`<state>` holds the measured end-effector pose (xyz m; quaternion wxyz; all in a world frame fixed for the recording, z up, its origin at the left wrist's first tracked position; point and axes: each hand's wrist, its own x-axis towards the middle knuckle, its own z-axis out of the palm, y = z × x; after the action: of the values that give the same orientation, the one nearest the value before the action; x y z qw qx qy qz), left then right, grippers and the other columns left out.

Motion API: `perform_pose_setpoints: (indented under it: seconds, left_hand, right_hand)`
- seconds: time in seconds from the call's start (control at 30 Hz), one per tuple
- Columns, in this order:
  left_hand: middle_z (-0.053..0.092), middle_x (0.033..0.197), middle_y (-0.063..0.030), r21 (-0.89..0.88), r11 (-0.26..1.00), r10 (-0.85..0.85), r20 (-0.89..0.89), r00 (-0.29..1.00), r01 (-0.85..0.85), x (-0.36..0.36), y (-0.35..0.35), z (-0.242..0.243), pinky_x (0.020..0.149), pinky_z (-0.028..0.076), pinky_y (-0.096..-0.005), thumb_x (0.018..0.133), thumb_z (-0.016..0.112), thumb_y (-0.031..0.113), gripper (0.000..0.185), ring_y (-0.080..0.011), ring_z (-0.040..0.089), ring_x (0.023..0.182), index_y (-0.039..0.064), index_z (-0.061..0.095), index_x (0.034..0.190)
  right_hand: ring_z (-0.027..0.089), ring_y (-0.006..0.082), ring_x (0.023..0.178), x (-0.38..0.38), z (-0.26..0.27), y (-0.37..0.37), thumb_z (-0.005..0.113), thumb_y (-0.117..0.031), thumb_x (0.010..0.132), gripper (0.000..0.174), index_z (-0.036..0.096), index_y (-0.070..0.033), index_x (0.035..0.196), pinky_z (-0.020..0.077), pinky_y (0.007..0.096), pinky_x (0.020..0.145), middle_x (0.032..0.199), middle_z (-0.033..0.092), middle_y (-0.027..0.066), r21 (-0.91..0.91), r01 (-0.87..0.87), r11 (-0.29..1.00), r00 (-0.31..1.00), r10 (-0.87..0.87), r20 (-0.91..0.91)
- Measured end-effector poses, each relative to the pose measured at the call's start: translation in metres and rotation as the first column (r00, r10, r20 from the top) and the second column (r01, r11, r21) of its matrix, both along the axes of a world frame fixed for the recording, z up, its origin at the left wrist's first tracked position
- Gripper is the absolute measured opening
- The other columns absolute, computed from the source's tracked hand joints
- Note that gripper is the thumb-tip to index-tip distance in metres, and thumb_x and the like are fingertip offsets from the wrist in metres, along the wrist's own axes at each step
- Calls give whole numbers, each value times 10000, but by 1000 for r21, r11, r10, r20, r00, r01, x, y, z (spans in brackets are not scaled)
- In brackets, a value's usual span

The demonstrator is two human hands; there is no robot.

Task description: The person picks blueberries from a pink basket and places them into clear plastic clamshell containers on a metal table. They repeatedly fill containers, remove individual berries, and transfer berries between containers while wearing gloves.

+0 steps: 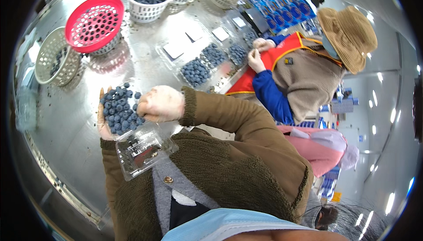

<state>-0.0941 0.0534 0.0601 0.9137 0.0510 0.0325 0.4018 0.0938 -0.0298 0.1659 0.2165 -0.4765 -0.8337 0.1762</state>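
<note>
A clear plastic clamshell filled with blueberries (120, 110) is held over the metal table in my left hand (103, 127). The fingers of that hand wrap its left side. Its clear lid (145, 153) hangs open toward my jacket. My right hand (162, 104), in a pale glove, is at the right side of the berries with its fingers curled down. The fingertips are partly hidden, so whether they pinch a berry is unclear. More filled clamshells, with blueberries (195, 72) in them, stand on the table beyond my right hand.
A red colander (96, 23) and a beige basket (59, 59) stand at the left. A white basket (148, 10) holds blueberries at the back. Clear containers (28, 105) line the left edge. A co-worker in a red apron (281, 52) works at the right, near blue printed packaging (282, 5).
</note>
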Motion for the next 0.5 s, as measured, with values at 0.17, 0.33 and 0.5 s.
perform_pose_setpoints:
  seconds: [0.17,0.33,0.5]
  left_hand:
    - [364,1409,-52,-20,999,43,-151,988,-47,-10,-4,21,1070,304,-476,953,336,292,465,-262,368,1276,144,310,1394]
    - [344,1416,-57,33,999,-11,-103,995,15,-17,-6,18,1046,336,-516,972,274,310,463,-281,360,1282,146,264,1406]
    - [333,1425,-80,48,998,-31,-23,999,32,-55,-6,-27,1068,304,-474,988,238,252,446,-270,342,1296,113,252,1412]
  right_hand:
    - [590,220,864,72,41,47,629,-13,736,136,589,-66,854,499,343,755,893,603,80,305,311,900,943,-251,-220]
    - [549,171,827,183,101,151,652,-16,783,351,534,-50,1111,475,288,761,944,554,58,561,561,608,827,-381,-414]
    - [586,135,891,115,25,108,577,-13,860,278,541,-24,1136,474,262,789,1035,605,77,351,527,774,833,-388,-395]
